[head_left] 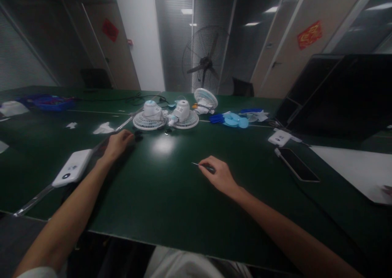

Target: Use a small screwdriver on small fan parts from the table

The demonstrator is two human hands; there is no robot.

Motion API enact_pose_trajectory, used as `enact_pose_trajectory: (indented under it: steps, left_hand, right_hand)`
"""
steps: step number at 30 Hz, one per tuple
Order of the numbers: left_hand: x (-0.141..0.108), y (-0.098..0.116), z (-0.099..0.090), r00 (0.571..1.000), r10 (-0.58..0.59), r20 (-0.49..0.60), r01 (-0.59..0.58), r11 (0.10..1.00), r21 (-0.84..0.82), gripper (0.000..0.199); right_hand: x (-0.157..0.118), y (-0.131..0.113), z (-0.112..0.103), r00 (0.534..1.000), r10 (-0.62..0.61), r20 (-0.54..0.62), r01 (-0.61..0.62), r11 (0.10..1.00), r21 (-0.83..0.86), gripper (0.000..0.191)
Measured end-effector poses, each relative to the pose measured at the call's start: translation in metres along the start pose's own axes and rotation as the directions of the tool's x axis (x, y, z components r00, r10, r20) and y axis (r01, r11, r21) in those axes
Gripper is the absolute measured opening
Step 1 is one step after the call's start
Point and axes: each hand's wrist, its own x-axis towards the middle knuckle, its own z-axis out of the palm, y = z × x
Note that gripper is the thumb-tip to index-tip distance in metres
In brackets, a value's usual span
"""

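My right hand [219, 173] is closed around the dark handle of a small screwdriver [210, 169]. Its thin metal shaft points left, just above the green table. Farther left, my left hand [120, 142] rests low over the table with its fingers curled together. Small black parts [139, 136] lie right at its fingertips; whether the fingers grip one is blurred. Beyond the hands, two white fan heads [150, 116] [183, 116] lie grille down, side by side. A third fan head [206, 99] is tilted up behind them. A small dark piece [168, 131] sits in front of the pair.
A white device [73, 167] lies beside my left forearm. Blue fan blades [235, 119] and blue gloves [217, 118] are beyond my right hand. At right are a phone [298, 164], a white box [279, 137] and a large black monitor [339, 98]. A blue tray [53, 103] stands far left.
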Motion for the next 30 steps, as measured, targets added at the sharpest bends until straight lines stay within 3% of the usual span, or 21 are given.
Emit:
enact_pose_trajectory:
  steps: [5,15,24,30]
  left_hand:
    - [-0.003,0.007,-0.001,0.998,-0.015,-0.062,0.008,0.993,-0.115,0.04]
    - [0.0,0.003,0.004,0.999,-0.028,-0.027,0.027,0.998,-0.048,0.051]
    - [0.002,-0.002,0.014,0.995,-0.101,0.005,0.099,0.968,-0.229,0.056]
    - [0.001,0.002,0.016,0.998,-0.05,-0.024,0.045,0.985,-0.165,0.052]
  right_hand:
    - [0.0,0.001,0.0,1.0,-0.003,0.007,0.003,1.0,0.003,0.013]
    - [0.0,0.002,0.0,1.0,-0.001,0.014,0.001,1.0,0.001,0.014]
    - [0.0,0.001,0.001,1.0,-0.005,0.006,0.005,1.0,-0.008,0.012]
    - [0.0,0.001,0.0,1.0,-0.005,0.02,0.005,1.0,-0.005,0.011]
